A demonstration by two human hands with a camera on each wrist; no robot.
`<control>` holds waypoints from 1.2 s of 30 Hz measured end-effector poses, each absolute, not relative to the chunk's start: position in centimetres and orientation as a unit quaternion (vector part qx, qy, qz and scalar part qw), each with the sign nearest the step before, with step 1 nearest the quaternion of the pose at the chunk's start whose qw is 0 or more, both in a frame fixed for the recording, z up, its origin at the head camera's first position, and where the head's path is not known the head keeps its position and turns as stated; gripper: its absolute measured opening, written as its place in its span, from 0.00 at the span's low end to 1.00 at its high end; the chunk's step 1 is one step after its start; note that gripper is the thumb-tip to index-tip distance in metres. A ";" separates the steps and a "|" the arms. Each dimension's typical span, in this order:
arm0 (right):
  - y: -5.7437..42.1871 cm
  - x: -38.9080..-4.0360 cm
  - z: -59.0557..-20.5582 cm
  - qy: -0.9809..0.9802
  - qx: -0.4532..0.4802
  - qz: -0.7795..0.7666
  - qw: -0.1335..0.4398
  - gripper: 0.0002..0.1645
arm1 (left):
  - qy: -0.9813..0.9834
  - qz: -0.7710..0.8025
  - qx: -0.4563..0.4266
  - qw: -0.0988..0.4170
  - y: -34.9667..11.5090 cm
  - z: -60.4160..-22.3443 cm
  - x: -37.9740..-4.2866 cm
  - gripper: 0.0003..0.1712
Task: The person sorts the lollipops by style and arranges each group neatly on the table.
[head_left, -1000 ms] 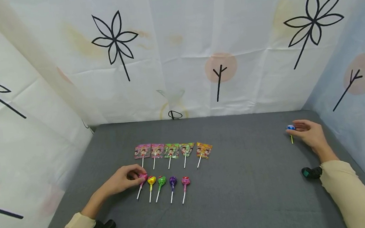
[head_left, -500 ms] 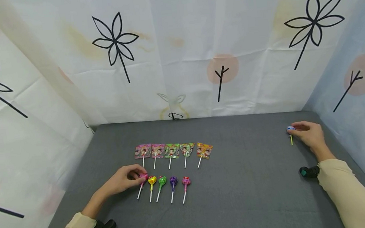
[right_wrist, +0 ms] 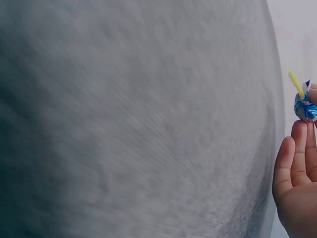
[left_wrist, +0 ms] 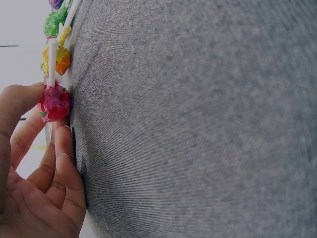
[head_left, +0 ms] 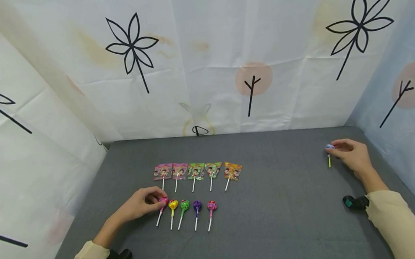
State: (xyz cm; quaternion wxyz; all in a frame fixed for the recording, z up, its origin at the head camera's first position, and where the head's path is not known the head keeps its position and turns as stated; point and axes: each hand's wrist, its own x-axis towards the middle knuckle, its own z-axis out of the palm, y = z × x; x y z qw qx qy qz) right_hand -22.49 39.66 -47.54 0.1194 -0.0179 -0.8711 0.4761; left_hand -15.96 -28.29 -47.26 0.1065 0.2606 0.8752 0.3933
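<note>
My left hand (head_left: 144, 203) pinches the head of a pink lollipop (left_wrist: 55, 102) between thumb and fingers, its white stick pointing toward me. That lollipop stands at the left end of a row with a yellow lollipop (head_left: 173, 205), a green lollipop (head_left: 184, 205), a purple lollipop (head_left: 197, 207) and a red-pink lollipop (head_left: 212, 206). Far to the right, my right hand (head_left: 354, 157) holds a blue-wrapped lollipop (right_wrist: 305, 105) by its head. The yellow-green stick of the blue one points down toward me in the head view.
Behind the row lies a second row of flat-wrapped lollipops, among them a pink packet (head_left: 163, 172), a green packet (head_left: 195, 171) and an orange packet (head_left: 232, 170). All lie on a grey cloth-covered table (head_left: 277, 215). Patterned white curtains (head_left: 204, 28) enclose the back and sides.
My right hand has shifted slightly toward me with the blue lollipop, whose stick now leans a little more to the left. My left hand and the rows stay as they were.
</note>
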 end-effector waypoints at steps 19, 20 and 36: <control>34.9 -18.3 -47.2 -0.841 0.093 0.527 0.079 0.23 | 0.869 0.399 0.277 0.092 -28.7 -47.9 -16.2 0.07; 34.7 -18.1 -47.2 -0.840 0.096 0.529 0.077 0.23 | 0.870 0.398 0.276 0.092 -28.7 -47.9 -16.2 0.07; 30.8 -15.6 -46.7 -0.828 0.106 0.551 0.024 0.22 | 0.869 0.401 0.272 0.099 -28.7 -47.8 -16.1 0.07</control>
